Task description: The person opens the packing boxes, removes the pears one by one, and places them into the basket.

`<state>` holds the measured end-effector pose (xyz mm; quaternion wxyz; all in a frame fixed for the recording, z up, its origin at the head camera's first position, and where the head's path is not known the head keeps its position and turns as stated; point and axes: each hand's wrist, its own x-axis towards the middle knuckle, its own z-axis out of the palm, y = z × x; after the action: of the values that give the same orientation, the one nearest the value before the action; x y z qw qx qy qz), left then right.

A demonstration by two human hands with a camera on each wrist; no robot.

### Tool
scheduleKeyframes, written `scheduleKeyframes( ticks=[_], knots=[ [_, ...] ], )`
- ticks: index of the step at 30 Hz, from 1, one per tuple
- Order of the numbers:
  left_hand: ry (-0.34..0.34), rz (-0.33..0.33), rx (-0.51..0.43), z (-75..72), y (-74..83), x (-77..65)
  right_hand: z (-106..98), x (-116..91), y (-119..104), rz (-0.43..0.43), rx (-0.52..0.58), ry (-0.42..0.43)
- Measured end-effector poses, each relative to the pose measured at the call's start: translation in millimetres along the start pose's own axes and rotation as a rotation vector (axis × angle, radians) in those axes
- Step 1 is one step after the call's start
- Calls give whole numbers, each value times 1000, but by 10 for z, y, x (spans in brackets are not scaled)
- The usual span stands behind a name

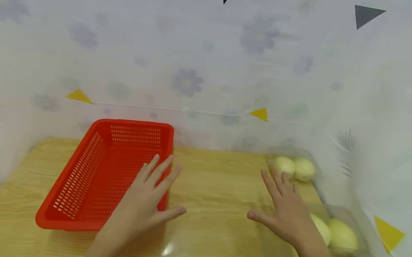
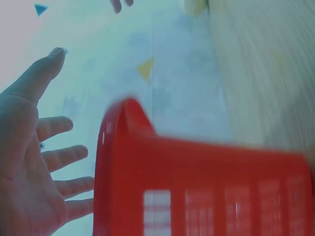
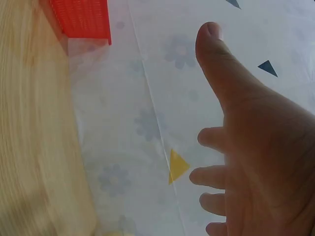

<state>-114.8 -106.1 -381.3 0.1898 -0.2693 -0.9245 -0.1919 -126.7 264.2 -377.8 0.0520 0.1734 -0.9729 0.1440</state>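
Note:
Fingers spread, my left hand (image 1: 146, 200) hovers over the right side of a red plastic basket (image 1: 65, 225), holding nothing. In the left wrist view the basket's rim and slotted wall (image 2: 216, 152) stand close beside that hand (image 2: 29, 167). My right hand (image 1: 288, 214) is also spread, raised over the table's right part with nothing in it. Beyond its fingertips sit two pale yellow-green round fruits (image 1: 303, 169) in a clear container. Two more such fruits (image 1: 342, 236) lie in a second clear container to its right, partly hidden by the hand.
The light wooden table (image 1: 214, 189) backs onto a pale flower-print sheet (image 1: 220, 70), which also hangs along both sides. Small yellow flags (image 1: 260, 114) and dark triangles (image 1: 367, 16) decorate it. Inside the basket, only its meshed red floor shows.

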Motion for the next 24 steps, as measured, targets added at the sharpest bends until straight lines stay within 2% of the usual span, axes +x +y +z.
scheduleKeyframes(
  ticks=[6,10,17,24],
  knots=[
    [-38,132,10,187,242,251,-96,-114,219,61,-17,-27],
    [-62,191,8,302,401,372,-107,-141,357,56,-46,-16],
    [-178,260,19,557,718,542,-95,-205,636,46,-30,-15],
    [-289,333,-39,890,1023,716,-152,-277,861,137,-17,-57]
  ],
)
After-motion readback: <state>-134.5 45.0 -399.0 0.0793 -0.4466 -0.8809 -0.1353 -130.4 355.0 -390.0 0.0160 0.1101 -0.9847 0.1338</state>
